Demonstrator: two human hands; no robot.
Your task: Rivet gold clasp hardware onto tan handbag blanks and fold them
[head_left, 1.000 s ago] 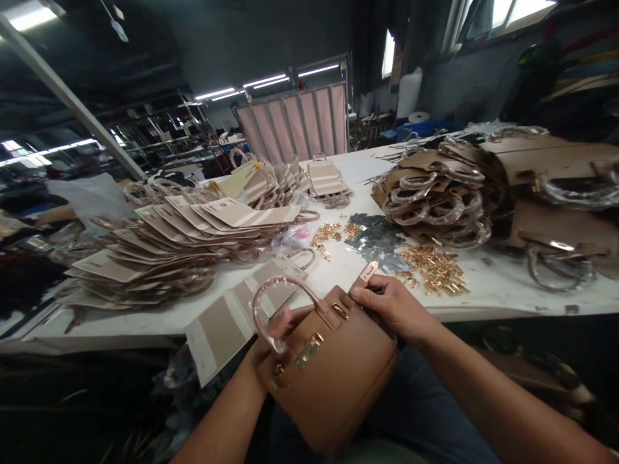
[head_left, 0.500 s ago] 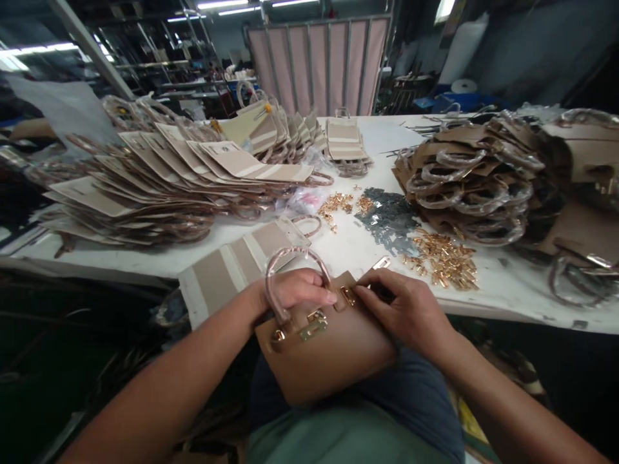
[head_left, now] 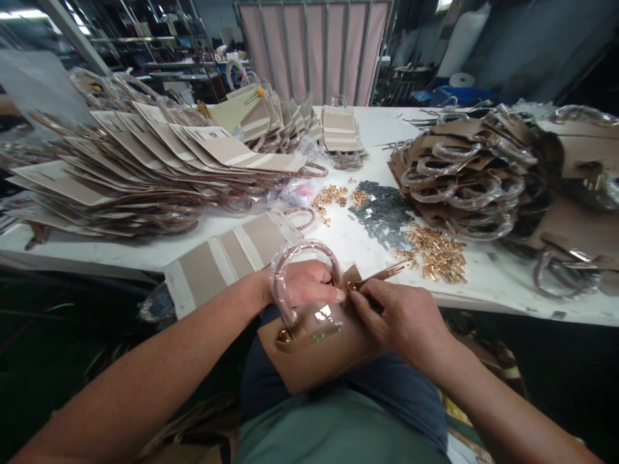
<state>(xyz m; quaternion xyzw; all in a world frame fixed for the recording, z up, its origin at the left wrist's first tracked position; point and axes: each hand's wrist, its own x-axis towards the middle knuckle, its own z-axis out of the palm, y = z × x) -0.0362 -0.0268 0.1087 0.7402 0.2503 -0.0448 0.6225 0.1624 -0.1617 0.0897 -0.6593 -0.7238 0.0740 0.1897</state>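
1. Holding one brown bag [head_left: 316,370] over the lap.
2. Gripping its top with left hand [head_left: 309,285], fingers curled, behind one wrapped handle [head_left: 280,287].
3. Pinching one strap [head_left: 380,275] with right hand [head_left: 406,316], thumb and finger close together.

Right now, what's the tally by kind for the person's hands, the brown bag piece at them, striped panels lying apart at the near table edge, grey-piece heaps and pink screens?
Hands: 2 (left hand, right hand)
Brown bag piece: 1
Striped panel: 1
Heap of grey pieces: 1
Pink screen: 1
Total: 6
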